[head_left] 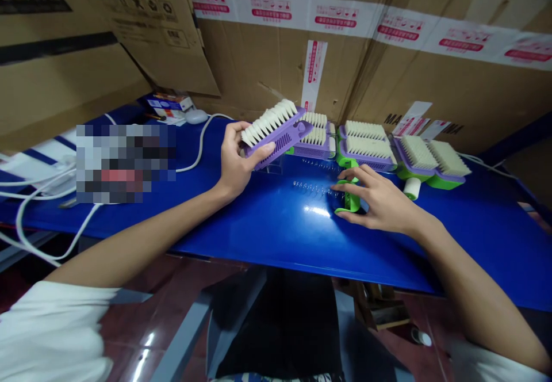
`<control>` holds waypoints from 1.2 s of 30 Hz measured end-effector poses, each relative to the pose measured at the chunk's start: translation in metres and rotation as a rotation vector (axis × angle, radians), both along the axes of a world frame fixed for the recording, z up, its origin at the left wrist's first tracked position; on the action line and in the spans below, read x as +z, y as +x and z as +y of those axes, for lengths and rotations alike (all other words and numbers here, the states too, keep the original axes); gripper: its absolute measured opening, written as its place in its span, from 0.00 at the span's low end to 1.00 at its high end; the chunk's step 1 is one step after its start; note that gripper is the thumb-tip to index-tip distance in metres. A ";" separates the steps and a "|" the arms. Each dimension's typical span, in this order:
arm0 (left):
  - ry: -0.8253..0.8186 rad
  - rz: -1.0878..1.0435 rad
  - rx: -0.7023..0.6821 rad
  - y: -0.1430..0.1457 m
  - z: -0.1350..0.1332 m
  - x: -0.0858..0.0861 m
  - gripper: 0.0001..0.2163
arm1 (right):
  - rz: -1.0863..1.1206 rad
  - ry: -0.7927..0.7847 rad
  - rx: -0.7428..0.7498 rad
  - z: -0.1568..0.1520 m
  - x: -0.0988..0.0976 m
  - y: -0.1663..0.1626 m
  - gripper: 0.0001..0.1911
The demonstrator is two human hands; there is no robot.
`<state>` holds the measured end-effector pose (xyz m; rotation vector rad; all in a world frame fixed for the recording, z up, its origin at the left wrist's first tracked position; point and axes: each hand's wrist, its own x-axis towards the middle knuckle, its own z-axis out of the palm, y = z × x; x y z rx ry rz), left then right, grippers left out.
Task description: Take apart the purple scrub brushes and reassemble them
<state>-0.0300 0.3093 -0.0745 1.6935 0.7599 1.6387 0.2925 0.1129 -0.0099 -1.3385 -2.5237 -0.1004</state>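
Observation:
My left hand [236, 160] is closed round a purple scrubbing brush [276, 143], raised above the table with its white bristles facing up and left. My right hand [375, 201] grips a green plastic part [352, 195] between thumb and fingers, low over the tabletop. Two thin metal springs lie left of that part: the nearer spring [314, 188] ends by my right fingertips and the farther spring [319, 163] runs toward the part's top. Whether they are fastened to it, I cannot tell. Right behind my hands stand more purple and green brushes [366, 147].
Blue sheeting covers the table [267, 229]. Cardboard walls [259, 54] rise behind it. White cables [199, 146] loop on the left, near a pixelated patch and a small box [170, 103]. A white cylinder [412, 188] sits by the brushes on the right [448, 157].

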 end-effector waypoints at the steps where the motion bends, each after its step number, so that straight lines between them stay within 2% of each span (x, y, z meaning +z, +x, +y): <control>1: 0.000 0.004 -0.021 0.001 -0.002 0.001 0.42 | 0.007 -0.020 -0.009 0.000 0.000 0.001 0.29; 4: 0.046 0.048 -0.097 0.003 -0.010 0.006 0.42 | 0.058 -0.028 -0.036 0.000 0.000 0.001 0.43; 7: 0.133 0.130 -0.206 0.004 -0.023 0.012 0.41 | 0.300 0.029 -0.082 -0.003 -0.001 -0.006 0.58; 11: 0.295 0.258 -0.383 0.006 -0.049 0.018 0.38 | 0.643 -0.053 -0.057 -0.007 -0.001 -0.027 0.64; 13: 0.389 0.286 -0.429 0.006 -0.060 0.020 0.38 | 0.688 -0.084 -0.038 -0.010 0.000 -0.037 0.59; 15: 0.428 0.292 -0.475 0.007 -0.065 0.022 0.40 | 0.719 -0.055 -0.061 -0.012 0.001 -0.042 0.50; 17: 0.405 0.285 -0.541 0.007 -0.063 0.024 0.43 | 0.798 0.002 -0.122 -0.011 0.000 -0.042 0.41; 20: 0.364 0.275 -0.608 0.006 -0.055 0.027 0.44 | 0.974 0.032 -0.182 -0.005 -0.009 -0.034 0.35; 22: 0.383 0.262 -0.588 0.006 -0.052 0.030 0.40 | 1.056 -0.003 -0.195 0.000 -0.016 -0.029 0.33; 24: 0.406 0.224 -0.541 0.005 -0.055 0.035 0.32 | 1.069 -0.053 -0.205 0.002 -0.021 -0.027 0.32; 26: 0.418 0.164 -0.500 0.003 -0.061 0.042 0.23 | 1.033 -0.074 -0.199 0.000 -0.020 -0.028 0.30; 28: 0.418 0.112 -0.475 0.000 -0.067 0.050 0.19 | 0.945 -0.052 -0.165 -0.007 -0.012 -0.033 0.28; 31: 0.356 0.087 -0.460 -0.006 -0.074 0.058 0.17 | 0.792 -0.043 -0.079 -0.018 0.001 -0.045 0.27; 34: 0.207 0.093 -0.471 -0.005 -0.077 0.058 0.20 | 0.767 -0.111 -0.009 -0.025 0.011 -0.057 0.28; 36: 0.148 0.125 -0.471 -0.002 -0.080 0.056 0.23 | 0.761 -0.042 -0.003 -0.024 0.018 -0.062 0.30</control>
